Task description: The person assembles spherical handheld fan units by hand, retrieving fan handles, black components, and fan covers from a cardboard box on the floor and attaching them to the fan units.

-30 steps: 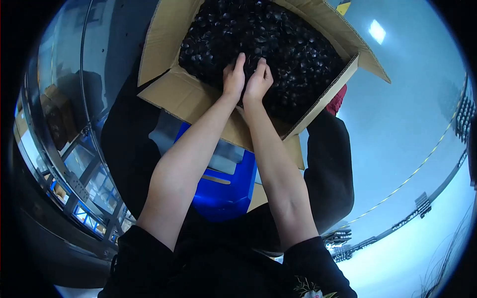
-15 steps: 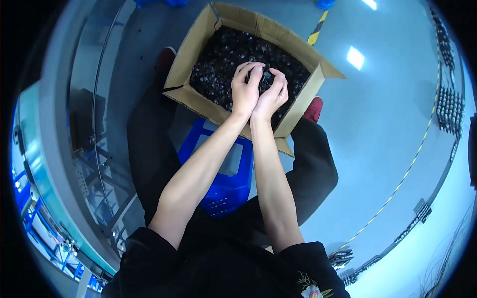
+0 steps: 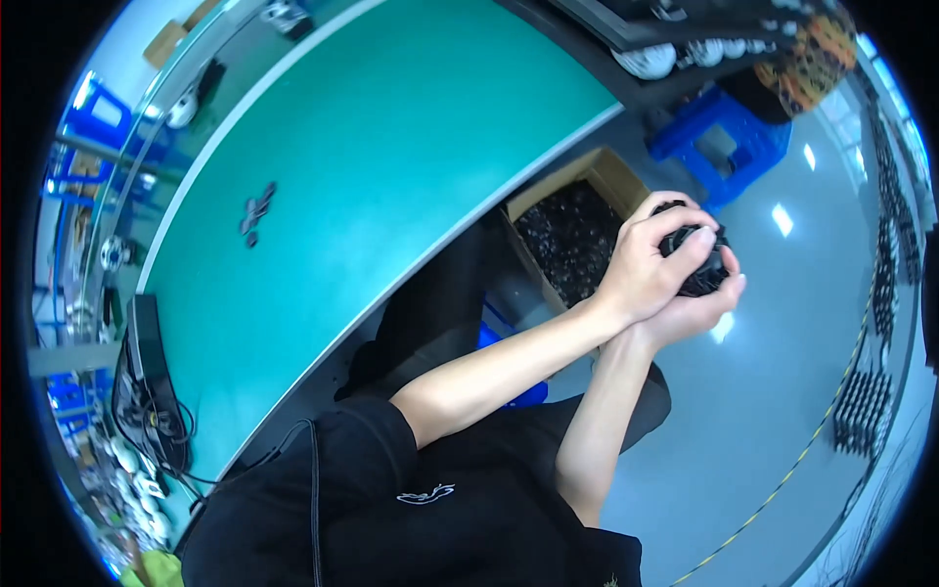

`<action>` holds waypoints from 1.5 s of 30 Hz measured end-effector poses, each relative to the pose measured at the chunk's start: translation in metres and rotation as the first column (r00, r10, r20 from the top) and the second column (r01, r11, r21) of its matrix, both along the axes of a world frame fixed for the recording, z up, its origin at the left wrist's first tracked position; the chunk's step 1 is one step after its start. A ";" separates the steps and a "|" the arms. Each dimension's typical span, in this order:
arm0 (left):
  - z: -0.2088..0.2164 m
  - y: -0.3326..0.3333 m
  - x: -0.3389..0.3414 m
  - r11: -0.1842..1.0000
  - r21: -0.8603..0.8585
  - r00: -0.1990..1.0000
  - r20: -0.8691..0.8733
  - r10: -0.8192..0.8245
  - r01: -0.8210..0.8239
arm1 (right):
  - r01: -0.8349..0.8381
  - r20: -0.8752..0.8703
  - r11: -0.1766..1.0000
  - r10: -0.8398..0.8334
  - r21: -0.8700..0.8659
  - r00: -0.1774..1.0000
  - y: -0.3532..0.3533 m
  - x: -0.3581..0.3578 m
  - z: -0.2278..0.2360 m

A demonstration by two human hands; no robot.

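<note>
My left hand (image 3: 648,256) and my right hand (image 3: 693,311) are cupped together, wrists touching, around a heap of small black parts (image 3: 696,274). The exact kind of these parts is too small to make out. Both hands are raised beside the green table, over the right side of an open cardboard box (image 3: 626,179). Many more of the same glossy black pieces (image 3: 567,240) fill the box, which is partly hidden by my left hand and forearm. On the green tabletop (image 3: 381,166) lies a small row of dark pieces (image 3: 256,213).
A blue stool (image 3: 748,161) stands beyond the box, near another person's patterned sleeve (image 3: 812,68). A black device with cables (image 3: 156,382) sits at the table's left end. Stacked dark racks (image 3: 863,416) line the right wall.
My view has turned left and up, bringing the green table in. My cupped hands have lifted out of the box with the black parts and now sit to its right.
</note>
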State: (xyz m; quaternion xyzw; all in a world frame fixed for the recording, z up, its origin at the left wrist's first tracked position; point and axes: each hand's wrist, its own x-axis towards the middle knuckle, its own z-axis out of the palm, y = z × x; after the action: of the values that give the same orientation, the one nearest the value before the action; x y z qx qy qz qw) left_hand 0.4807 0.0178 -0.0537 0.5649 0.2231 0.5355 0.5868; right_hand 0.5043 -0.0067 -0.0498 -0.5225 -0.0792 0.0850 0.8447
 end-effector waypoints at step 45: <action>0.060 0.035 -0.178 0.635 0.371 0.716 0.137 0.685 -0.678 | -0.256 0.119 0.923 0.231 0.286 0.966 0.079 -0.064 0.045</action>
State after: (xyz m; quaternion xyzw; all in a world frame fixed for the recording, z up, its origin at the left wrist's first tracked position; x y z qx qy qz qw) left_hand 0.3026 0.0526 0.0063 0.5495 0.3113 0.7455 0.2128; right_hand 0.4405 0.0722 -0.0045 -0.3781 -0.1905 0.1547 0.8926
